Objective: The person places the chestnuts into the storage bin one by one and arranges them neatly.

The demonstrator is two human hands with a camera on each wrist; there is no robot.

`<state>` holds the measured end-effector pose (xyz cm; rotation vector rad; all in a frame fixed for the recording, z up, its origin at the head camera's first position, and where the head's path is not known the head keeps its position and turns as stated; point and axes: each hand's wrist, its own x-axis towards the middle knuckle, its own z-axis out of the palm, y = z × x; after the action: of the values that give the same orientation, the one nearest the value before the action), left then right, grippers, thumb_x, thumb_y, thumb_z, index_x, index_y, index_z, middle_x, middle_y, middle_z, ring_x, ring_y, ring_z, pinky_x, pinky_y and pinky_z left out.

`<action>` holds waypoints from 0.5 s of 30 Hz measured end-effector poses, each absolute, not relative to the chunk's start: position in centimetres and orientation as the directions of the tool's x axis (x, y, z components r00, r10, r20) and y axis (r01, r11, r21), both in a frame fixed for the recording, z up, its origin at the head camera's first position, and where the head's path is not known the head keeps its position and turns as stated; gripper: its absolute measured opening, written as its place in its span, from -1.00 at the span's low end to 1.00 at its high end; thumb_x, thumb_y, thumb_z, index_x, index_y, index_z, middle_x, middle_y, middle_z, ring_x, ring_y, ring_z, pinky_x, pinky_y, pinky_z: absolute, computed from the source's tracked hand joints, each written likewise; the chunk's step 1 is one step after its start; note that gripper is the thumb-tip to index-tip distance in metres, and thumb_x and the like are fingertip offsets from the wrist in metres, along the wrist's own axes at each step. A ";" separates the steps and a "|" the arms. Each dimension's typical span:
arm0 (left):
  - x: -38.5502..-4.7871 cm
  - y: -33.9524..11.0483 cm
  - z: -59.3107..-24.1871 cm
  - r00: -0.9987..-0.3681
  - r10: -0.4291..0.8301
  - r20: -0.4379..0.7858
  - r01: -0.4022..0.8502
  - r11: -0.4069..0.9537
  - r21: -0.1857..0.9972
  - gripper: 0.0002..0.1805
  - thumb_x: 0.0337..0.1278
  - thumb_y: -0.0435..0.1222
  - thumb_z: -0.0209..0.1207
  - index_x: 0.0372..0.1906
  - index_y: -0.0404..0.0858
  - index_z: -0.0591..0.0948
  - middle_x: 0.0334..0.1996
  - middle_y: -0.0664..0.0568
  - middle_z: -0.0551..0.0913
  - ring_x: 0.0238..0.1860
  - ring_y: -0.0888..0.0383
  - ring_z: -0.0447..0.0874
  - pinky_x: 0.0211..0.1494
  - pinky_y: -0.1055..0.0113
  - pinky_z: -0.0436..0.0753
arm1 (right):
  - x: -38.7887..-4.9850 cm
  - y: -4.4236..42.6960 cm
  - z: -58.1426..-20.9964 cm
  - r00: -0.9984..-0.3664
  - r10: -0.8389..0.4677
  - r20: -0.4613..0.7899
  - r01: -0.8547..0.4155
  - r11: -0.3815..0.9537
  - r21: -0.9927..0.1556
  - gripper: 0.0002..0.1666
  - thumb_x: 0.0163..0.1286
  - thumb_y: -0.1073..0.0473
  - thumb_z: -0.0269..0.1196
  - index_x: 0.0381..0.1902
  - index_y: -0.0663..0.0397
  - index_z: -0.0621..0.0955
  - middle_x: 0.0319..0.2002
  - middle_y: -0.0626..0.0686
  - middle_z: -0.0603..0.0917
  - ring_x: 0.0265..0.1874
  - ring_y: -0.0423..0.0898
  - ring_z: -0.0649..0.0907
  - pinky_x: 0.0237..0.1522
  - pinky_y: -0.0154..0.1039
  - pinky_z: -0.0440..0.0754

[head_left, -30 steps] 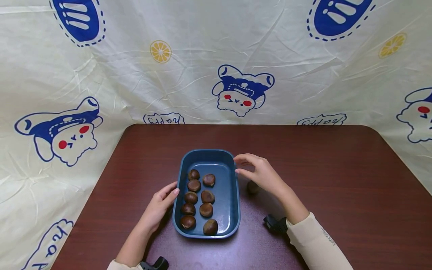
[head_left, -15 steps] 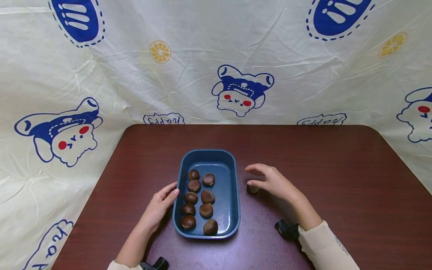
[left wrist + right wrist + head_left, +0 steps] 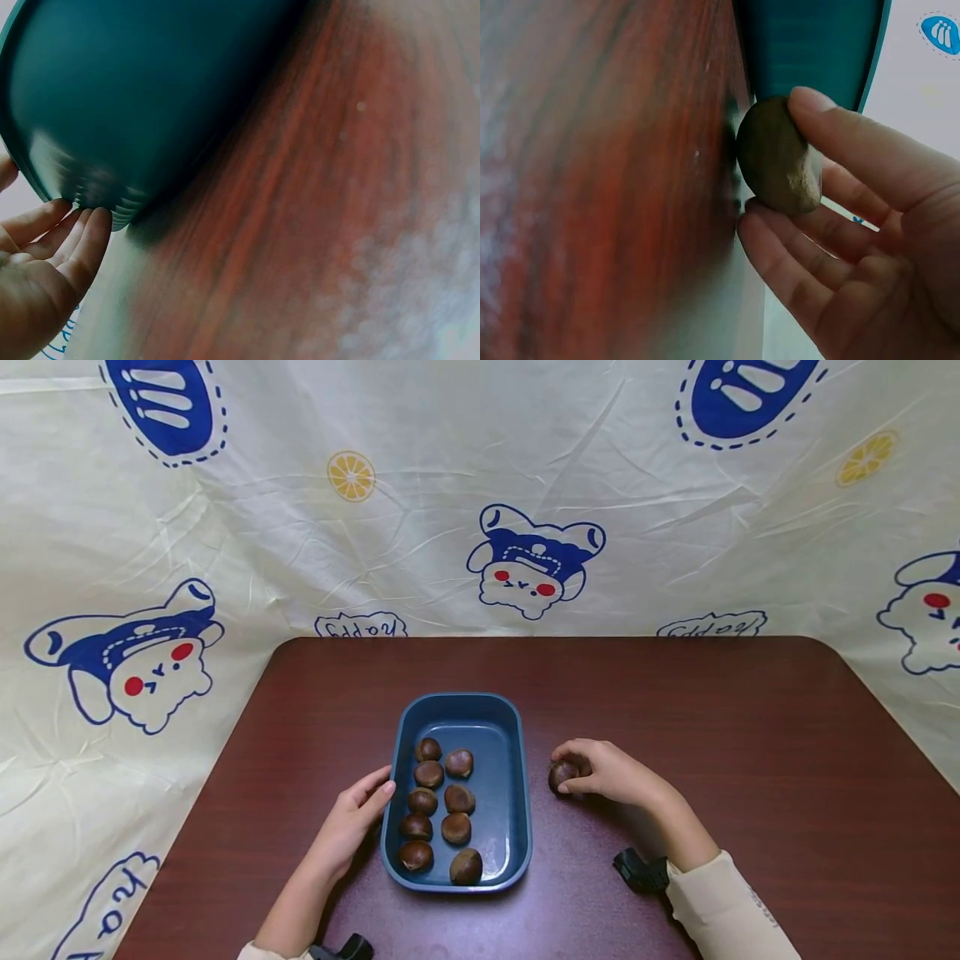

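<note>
A blue rectangular tray (image 3: 506, 777) lies on the table with several brown chestnuts (image 3: 459, 799) inside, in two uneven columns on its left and middle. My left hand (image 3: 351, 814) holds the tray's left side. In the left wrist view, its fingertips (image 3: 94, 217) touch the outer wall below the rim and the thumb is by the rim. Just right of the tray, my right hand (image 3: 611, 770) pinches a single chestnut (image 3: 561, 774) at table level. The right wrist view shows this chestnut (image 3: 774, 157) between thumb and fingers, its pale end toward the palm.
The dark reddish-brown table (image 3: 720, 735) extends to both sides of the tray. Behind it hangs a pale printed sheet (image 3: 420, 552), which also drops along the left side. Each wrist wears a black camera mount, such as the right one (image 3: 641, 870).
My right hand has moved from beside the tray's upper right rim toward me and right, and its fingers have closed on the loose chestnut. The left hand still holds the tray.
</note>
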<state>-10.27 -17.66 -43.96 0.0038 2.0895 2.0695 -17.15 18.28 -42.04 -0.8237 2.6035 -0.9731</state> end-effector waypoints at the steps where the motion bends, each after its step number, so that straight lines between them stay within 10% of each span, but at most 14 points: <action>1: -10.3 -17.7 -44.0 -0.980 0.143 -0.141 -0.139 0.021 0.990 -0.52 0.24 -0.19 0.03 0.21 -0.33 0.35 0.09 -0.18 0.45 0.03 -0.04 0.46 0.08 0.20 0.43 | -17.2 18.3 -42.1 -0.808 -0.588 -0.027 -0.428 0.617 -0.660 -0.59 0.06 0.18 0.35 -0.12 0.20 0.55 -0.23 -0.01 0.58 -0.29 -0.12 0.52 -0.23 -0.19 0.50; 15: -10.2 -17.6 -44.0 -0.982 0.133 -0.134 -0.132 0.021 0.991 -0.52 0.24 -0.21 0.02 0.20 -0.34 0.35 0.07 -0.19 0.46 0.00 -0.05 0.48 0.06 0.17 0.44 | -17.2 18.9 -42.1 -0.809 -0.587 -0.042 -0.365 0.557 -0.747 -0.70 0.12 0.23 0.30 -0.16 0.15 0.54 -0.26 -0.01 0.59 -0.25 -0.10 0.57 -0.22 -0.22 0.52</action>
<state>-10.22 -17.63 -43.96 0.0012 2.0998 2.0740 -17.18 18.89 -42.14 -0.7876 2.5073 -1.1047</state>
